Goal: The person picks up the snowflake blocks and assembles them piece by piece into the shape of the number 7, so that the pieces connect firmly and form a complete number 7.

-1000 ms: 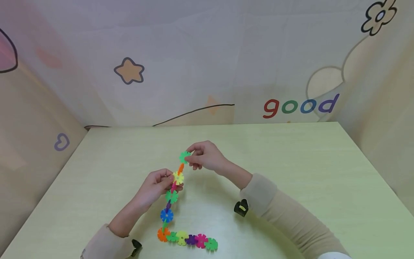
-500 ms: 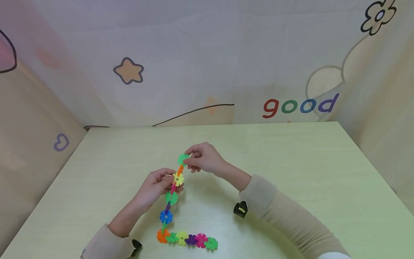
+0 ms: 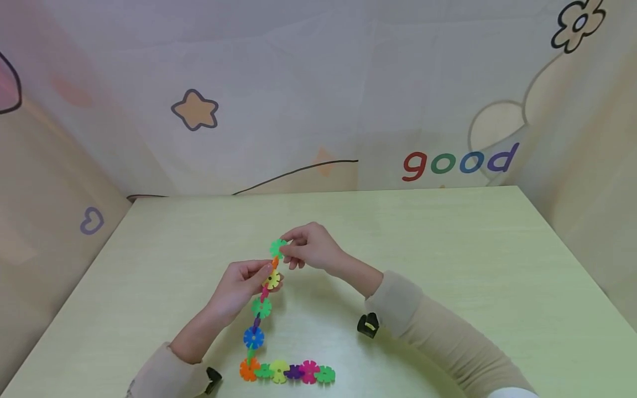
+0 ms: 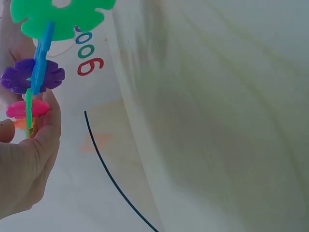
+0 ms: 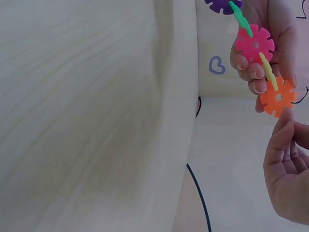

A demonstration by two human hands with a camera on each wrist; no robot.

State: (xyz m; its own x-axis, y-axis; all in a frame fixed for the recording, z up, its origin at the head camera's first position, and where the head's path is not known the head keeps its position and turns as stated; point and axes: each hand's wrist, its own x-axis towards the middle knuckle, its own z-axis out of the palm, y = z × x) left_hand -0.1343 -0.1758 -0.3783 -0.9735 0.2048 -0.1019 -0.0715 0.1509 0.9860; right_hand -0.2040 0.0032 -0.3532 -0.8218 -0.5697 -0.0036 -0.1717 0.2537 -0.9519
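A chain of slotted plastic snowflake discs bends in an L in the head view. Its standing arm rises from an orange disc (image 3: 249, 369) through a blue disc (image 3: 254, 338) and a green one (image 3: 261, 307) to a yellow disc (image 3: 272, 279). My left hand (image 3: 241, 284) pinches the chain near the yellow disc, thumb at an orange disc (image 3: 275, 262) set edge-on above it. At the top, my right hand (image 3: 313, 247) pinches a green disc (image 3: 277, 247) between thumb and forefinger, its lower rim meeting that orange disc. In the right wrist view the orange disc (image 5: 278, 98) faces the camera.
The chain's other arm runs right along the near table, with a yellow disc (image 3: 280, 371), a pink disc (image 3: 309, 371) and a green end disc (image 3: 325, 374). A pale wooden table (image 3: 423, 249) lies below; a printed cloth (image 3: 298, 83) hangs behind. Black clips (image 3: 368, 325) sit by both sleeves.
My right hand has come down and left with the green disc, closer to the orange disc. My left thumb has shifted up toward the orange disc. The chain has sunk slightly leftward.
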